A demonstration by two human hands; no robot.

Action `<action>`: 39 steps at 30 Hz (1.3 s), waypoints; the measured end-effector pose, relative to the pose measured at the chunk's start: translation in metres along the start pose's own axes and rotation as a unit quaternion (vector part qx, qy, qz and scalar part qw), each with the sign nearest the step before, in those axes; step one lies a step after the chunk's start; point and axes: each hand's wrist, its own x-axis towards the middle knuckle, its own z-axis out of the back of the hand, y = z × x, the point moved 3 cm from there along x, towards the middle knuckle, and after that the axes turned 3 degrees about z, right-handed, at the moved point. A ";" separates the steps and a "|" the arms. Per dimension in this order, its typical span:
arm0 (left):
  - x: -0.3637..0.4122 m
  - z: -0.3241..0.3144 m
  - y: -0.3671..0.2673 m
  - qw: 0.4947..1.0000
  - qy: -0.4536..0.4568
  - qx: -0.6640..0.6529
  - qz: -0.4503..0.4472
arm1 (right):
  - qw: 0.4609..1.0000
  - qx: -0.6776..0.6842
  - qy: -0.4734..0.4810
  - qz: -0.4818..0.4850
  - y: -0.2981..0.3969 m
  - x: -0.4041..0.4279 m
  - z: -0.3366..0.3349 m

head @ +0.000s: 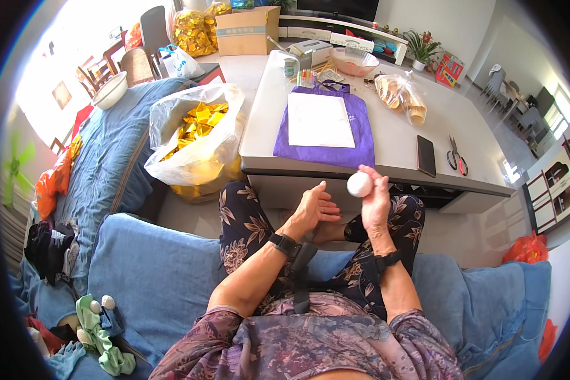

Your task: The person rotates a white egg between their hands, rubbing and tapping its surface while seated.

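Observation:
A white ball (pixel 360 184) is held in the fingers of my right hand (pixel 377 205), just short of the table's front edge. My left hand (pixel 312 208) hovers over my lap with its palm turned inward, the fingers apart and nothing in them. Beyond both hands, a purple cloth bag (pixel 323 156) lies flat on the table (pixel 261 137), with a blank white sheet (pixel 320 121) on top of it. To the right of the bag rest a smartphone (pixel 426 156) and scissors (pixel 456 156) with dark and red handles.
An open plastic bag of folded gold paper (pixel 204 118) stands left of the table. On the table's far part are a clear plastic bowl (pixel 355 61), a tissue box (pixel 311 51) and a bag of tan pieces (pixel 401 95). Socks (pixel 97 332) lie on the blue-covered sofa (pixel 152 251).

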 end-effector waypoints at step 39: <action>0.001 -0.004 0.002 0.982 0.135 -0.132 0.029 | 0.995 -0.037 0.056 -0.075 -0.022 -0.012 -0.019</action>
